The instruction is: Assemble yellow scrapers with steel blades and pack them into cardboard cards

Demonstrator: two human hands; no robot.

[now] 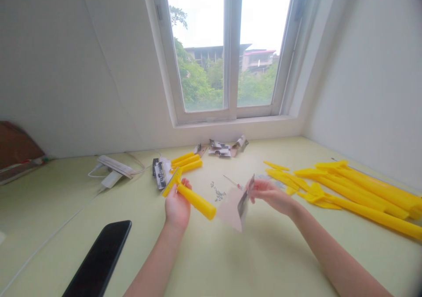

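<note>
Holding left hand (177,204), right hand (270,195) apart

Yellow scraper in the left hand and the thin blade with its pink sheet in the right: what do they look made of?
The yellow scraper looks like moulded plastic: opaque, even colour with a soft sheen. The thin blade seems to be metal, judging by its grey sheen and thin edge, though blur leaves that open. The pale pink sheet looks like matte paper or thin card.
</note>
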